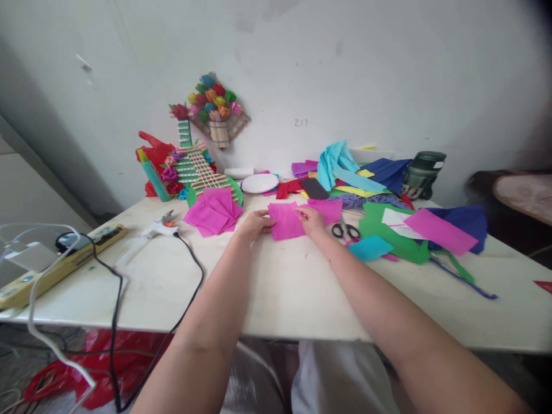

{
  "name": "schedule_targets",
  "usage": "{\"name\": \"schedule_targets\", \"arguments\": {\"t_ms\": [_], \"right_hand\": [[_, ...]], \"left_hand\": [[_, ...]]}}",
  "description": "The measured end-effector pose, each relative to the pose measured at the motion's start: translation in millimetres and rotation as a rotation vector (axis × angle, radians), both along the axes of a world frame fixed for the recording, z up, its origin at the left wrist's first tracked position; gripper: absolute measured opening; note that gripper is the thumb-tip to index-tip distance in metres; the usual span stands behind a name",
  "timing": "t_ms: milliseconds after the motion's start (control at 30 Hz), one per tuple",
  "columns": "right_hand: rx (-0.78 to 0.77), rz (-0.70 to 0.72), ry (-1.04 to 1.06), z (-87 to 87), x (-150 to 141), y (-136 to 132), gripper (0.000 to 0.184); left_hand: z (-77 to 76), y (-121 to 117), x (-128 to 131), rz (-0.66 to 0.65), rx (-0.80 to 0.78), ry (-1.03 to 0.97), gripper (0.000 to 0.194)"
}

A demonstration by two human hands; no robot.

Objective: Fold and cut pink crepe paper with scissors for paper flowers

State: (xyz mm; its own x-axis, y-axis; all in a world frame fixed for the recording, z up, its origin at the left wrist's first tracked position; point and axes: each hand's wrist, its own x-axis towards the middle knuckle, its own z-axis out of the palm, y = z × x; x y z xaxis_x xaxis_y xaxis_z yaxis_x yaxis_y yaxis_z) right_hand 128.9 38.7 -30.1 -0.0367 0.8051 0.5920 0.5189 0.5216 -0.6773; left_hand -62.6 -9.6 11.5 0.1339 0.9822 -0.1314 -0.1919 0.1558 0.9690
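A square of pink crepe paper [284, 223] is stretched between my two hands above the middle of the table. My left hand [256, 224] is closed on its left edge, thumb and fingers together. At the upper right part of the square, my right hand [312, 222] pinches the paper. Behind my right hand lies another pink piece [328, 210]. A loose stack of pink paper squares [214, 213] rests left of my left hand. Black-handled scissors [345, 231] lie just right of my right hand.
A glue gun [159, 227] with a black cord and a yellow power strip [64, 267] occupy the left side. Paper-flower crafts [211, 172] stand behind. At right are green paper [388, 233], a phone [314, 188], blue paper [337, 164] and a dark bottle [425, 175].
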Motion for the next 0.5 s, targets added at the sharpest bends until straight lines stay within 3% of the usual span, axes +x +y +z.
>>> {"name": "schedule_targets", "arguments": {"t_ms": [367, 500], "right_hand": [[0.036, -0.024, -0.177, -0.5, -1, 1, 0.03], [0.155, -0.083, -0.271, 7.1, -4, -10, 0.029]], "left_hand": [[-3.0, 4, -2, 0.011, -0.006, 0.037, 0.037], [-3.2, 4, -3, 0.03, -0.016, 0.061, 0.035]]}}
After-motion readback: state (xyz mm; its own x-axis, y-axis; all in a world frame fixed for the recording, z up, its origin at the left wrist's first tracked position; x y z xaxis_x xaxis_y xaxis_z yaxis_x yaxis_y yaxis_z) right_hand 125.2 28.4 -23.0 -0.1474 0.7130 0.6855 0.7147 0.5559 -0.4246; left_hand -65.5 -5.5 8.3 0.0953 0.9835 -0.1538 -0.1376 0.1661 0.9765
